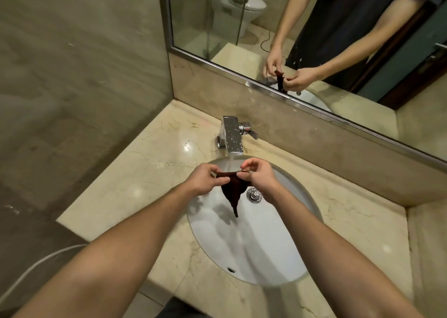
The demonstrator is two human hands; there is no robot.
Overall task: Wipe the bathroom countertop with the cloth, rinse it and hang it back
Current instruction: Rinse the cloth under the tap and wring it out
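A small dark brown cloth (232, 193) hangs over the white sink basin (271, 250), its wet tip pointing down. My left hand (205, 179) pinches its upper left edge and my right hand (260, 176) pinches its upper right edge, so the top edge is stretched between them. Water runs from the chrome faucet (231, 134) just behind the cloth. The beige marble countertop (135, 172) surrounds the basin.
The faucet lever (250, 130) sticks out to the right. A chrome drain plug (254, 194) sits in the basin beside my right wrist. A mirror (314, 39) spans the back wall above a marble backsplash. A tiled wall closes the left side, and a white hose (36, 267) hangs below the counter's left edge.
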